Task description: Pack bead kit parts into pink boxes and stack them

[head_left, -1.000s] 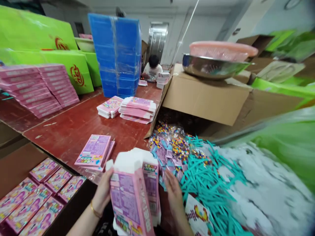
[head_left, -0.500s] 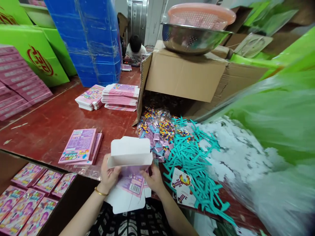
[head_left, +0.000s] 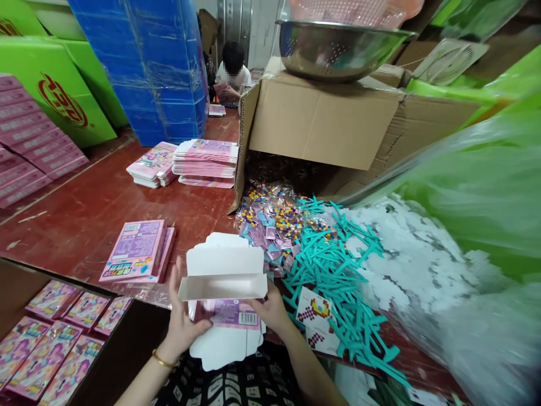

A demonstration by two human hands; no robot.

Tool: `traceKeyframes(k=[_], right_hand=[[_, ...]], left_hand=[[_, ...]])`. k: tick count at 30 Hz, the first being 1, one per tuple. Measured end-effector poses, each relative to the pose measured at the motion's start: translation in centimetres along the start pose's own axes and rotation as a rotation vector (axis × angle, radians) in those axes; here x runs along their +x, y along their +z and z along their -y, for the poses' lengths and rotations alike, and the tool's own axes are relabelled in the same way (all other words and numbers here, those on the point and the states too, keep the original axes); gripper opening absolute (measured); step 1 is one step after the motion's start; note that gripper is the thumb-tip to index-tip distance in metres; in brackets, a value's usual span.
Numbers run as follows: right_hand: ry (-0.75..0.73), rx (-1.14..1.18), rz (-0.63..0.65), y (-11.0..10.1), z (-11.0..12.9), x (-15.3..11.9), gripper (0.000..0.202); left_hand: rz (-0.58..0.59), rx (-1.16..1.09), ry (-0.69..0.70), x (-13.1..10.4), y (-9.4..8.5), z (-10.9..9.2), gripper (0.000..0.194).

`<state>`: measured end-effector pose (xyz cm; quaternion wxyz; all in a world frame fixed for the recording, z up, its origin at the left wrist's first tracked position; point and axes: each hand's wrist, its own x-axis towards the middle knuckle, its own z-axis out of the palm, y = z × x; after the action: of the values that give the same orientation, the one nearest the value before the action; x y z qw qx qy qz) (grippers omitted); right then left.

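In front of my body is an opened-out white carton [head_left: 224,261], its long folded trough facing up. Below it lie flat pink-and-purple printed cartons [head_left: 228,312] with white flaps; how many is hidden. My right hand [head_left: 273,310] grips the carton at its right end, thumb on the near side. At the left end my left hand [head_left: 181,318] has its fingers spread and thumb apart, beside the carton's edge; whether it touches is unclear. Two closed pink boxes [head_left: 135,251] lie overlapped to the left. Turquoise plastic pieces [head_left: 325,276] are heaped on the right.
Small purple and blue packets [head_left: 270,237] and bags of coloured beads [head_left: 279,206] spill from a cardboard box [head_left: 321,121]. Flat carton stacks [head_left: 205,160] stand behind. An open box of packed cartons [head_left: 46,344] is at lower left. Another person [head_left: 234,70] sits at the far end.
My left hand has loosened from the carton's left end and spread its fingers. The trough has turned slightly and shifted down, while my right hand keeps its grip.
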<state>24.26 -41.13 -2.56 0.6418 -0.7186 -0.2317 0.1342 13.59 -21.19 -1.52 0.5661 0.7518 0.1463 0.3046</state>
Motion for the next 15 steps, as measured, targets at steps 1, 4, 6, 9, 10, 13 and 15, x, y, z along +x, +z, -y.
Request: traceKeyframes(k=[1, 4, 6, 9, 10, 13, 15], right_hand=[[-0.027, -0.038, 0.080, -0.9, 0.3, 0.5, 0.043], [-0.116, -0.172, 0.283, -5.0, 0.7, 3.6, 0.047], [-0.198, -0.312, 0.169, -7.7, 0.4, 6.7, 0.041], [-0.259, -0.569, -0.027, -10.1, -1.0, 11.3, 0.040], [-0.257, -0.631, -0.021, -10.3, -1.5, 12.5, 0.039], [-0.252, -0.698, -0.011, -10.4, -2.5, 14.3, 0.027], [-0.267, -0.703, -0.067, -10.5, -1.5, 14.2, 0.025]], left_hand=[[-0.023, 0.011, 0.062, 0.6, 0.2, -0.6, 0.109], [-0.126, 0.074, 0.296, 2.8, 1.1, -2.4, 0.089], [-0.161, 0.131, 0.463, 4.2, 1.6, -3.2, 0.077], [-0.088, 0.163, 0.680, 5.8, 1.9, -3.8, 0.069], [-0.050, 0.155, 0.724, 6.2, 1.8, -3.8, 0.068], [0.019, 0.131, 0.773, 7.1, 1.7, -4.1, 0.069], [0.044, 0.135, 0.775, 7.5, 1.6, -4.7, 0.068]])
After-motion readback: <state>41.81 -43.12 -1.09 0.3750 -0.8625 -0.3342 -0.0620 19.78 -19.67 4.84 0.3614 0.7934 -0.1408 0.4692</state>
